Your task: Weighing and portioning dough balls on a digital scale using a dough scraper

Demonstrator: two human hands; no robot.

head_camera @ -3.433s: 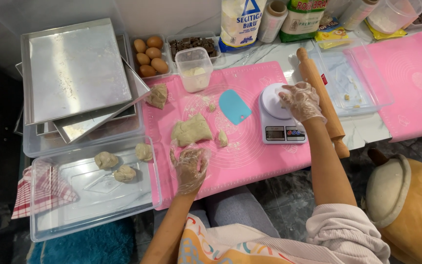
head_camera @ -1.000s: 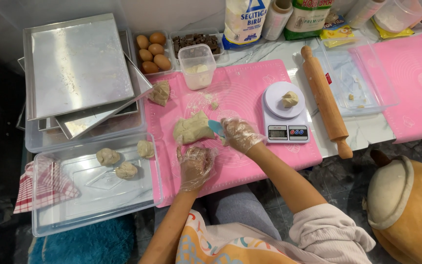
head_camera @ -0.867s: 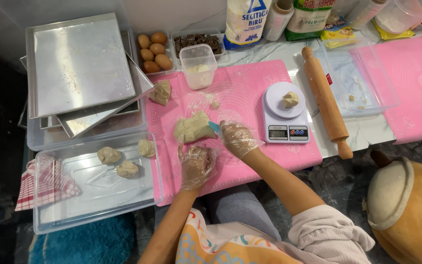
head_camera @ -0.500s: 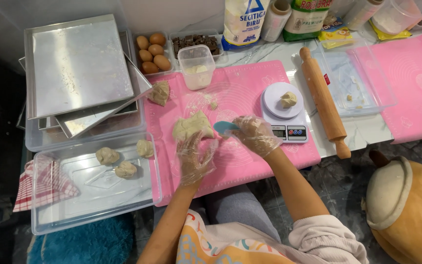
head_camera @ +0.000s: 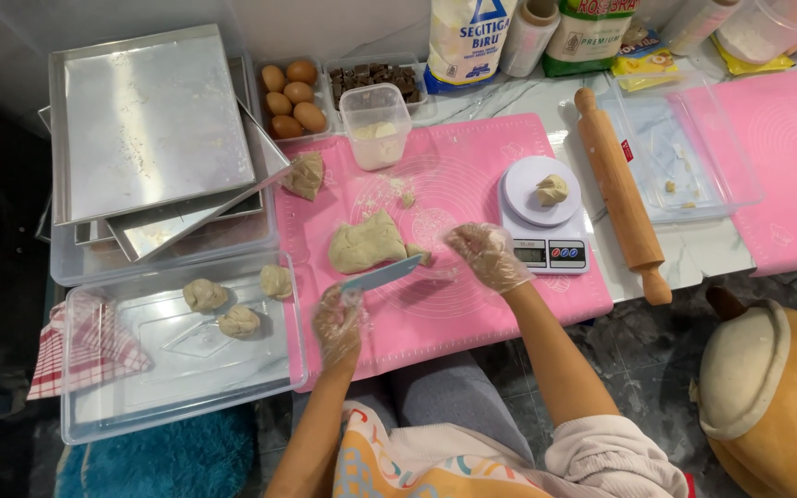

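Observation:
Both my hands wear clear plastic gloves over a pink silicone mat [head_camera: 472, 175]. My left hand [head_camera: 339, 323] grips the near end of a blue dough scraper [head_camera: 385, 274], whose blade lies just in front of a large lump of pale dough [head_camera: 364, 243]. A small cut piece of dough [head_camera: 420, 253] sits at the lump's right edge. My right hand [head_camera: 489, 255] hovers just right of that piece, fingers loosely curled, holding nothing I can see. A white digital scale [head_camera: 546, 242] stands beside it with a small dough piece [head_camera: 552, 190] on its plate.
A clear tray [head_camera: 140, 387] at the left holds three dough balls. Behind it are stacked metal baking trays [head_camera: 149, 120], eggs [head_camera: 290, 92], a small plastic tub [head_camera: 375, 124] and another dough lump [head_camera: 306, 173]. A wooden rolling pin [head_camera: 622, 194], a clear tray [head_camera: 694, 157] and a second pink mat [head_camera: 786, 157] lie to the right.
The blue scraper has passed from my right hand to my left. My right hand has drawn back to the right, toward the scale. The dough piece stays on the scale.

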